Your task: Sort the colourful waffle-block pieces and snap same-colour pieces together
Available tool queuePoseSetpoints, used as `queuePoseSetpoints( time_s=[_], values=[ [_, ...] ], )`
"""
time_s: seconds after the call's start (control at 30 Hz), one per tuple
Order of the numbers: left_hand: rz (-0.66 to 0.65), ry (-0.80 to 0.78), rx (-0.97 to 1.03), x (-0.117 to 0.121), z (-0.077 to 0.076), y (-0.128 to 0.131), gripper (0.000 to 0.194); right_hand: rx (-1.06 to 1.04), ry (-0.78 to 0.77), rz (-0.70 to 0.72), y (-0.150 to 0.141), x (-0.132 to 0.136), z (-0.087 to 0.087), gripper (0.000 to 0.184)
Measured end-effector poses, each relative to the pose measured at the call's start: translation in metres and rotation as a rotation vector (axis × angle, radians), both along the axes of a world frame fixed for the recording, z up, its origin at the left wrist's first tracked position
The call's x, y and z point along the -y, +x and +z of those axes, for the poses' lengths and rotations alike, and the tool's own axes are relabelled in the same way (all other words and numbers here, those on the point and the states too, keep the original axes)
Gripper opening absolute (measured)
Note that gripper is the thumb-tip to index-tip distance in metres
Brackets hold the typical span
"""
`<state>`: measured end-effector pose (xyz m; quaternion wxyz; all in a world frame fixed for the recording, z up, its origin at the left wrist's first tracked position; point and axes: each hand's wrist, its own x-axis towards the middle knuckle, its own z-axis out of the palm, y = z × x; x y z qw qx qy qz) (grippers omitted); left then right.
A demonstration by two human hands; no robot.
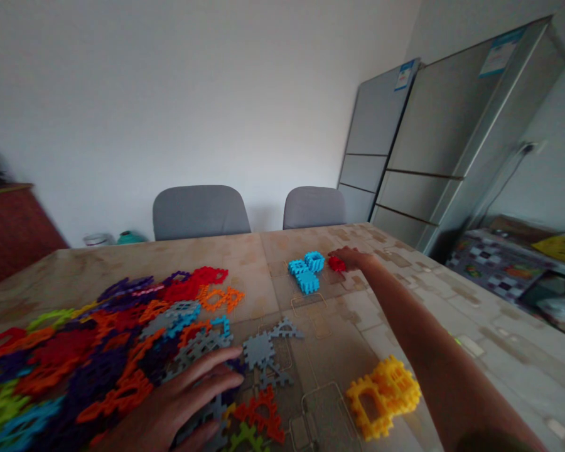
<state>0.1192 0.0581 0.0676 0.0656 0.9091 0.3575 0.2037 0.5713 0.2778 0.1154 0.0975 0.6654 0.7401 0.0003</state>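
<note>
My left hand [188, 395] is open, its fingers spread over grey interlocking pieces [202, 348] at the near edge of a colourful pile. Just beyond those fingertips lie more grey toothed pieces [258, 348], beside an orange triangular piece [263, 414] and a green one [247, 439]. My right arm stretches far across the table. There my right hand [353, 257] has its fingers around a small red block [336, 263], which it partly hides. Close to its left stands a group of joined light-blue blocks [307, 273]. Nearer me is a yellow built block [383, 398].
A heap of red, orange, purple, green and blue pieces [85, 351] covers the table's left side. Two grey chairs [200, 213] stand behind the patterned tabletop [320, 345]. A tall refrigerator [424, 138] is at the back right, and a red-brown cabinet [16, 229] at the left.
</note>
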Motion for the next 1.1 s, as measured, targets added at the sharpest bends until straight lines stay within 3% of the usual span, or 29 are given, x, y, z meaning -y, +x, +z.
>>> queuePoseSetpoints(
  time_s=[0.17,0.5,0.8,1.1],
  values=[
    [-0.035,0.041,-0.002,-0.003,-0.004,-0.004,0.04,0.093,-0.107,0.06,0.002,-0.005,-0.001,0.033],
    [-0.014,0.05,-0.035,0.001,0.002,-0.002,0.038,0.118,-0.092,0.066,0.005,-0.004,-0.002,0.034],
    [-0.012,0.066,-0.066,0.001,-0.002,-0.008,0.041,0.066,-0.072,0.04,0.008,-0.007,-0.008,0.034],
    [-0.011,0.09,-0.09,-0.001,-0.006,-0.009,0.044,-0.064,0.001,-0.026,0.051,-0.002,0.006,0.035]
  ],
)
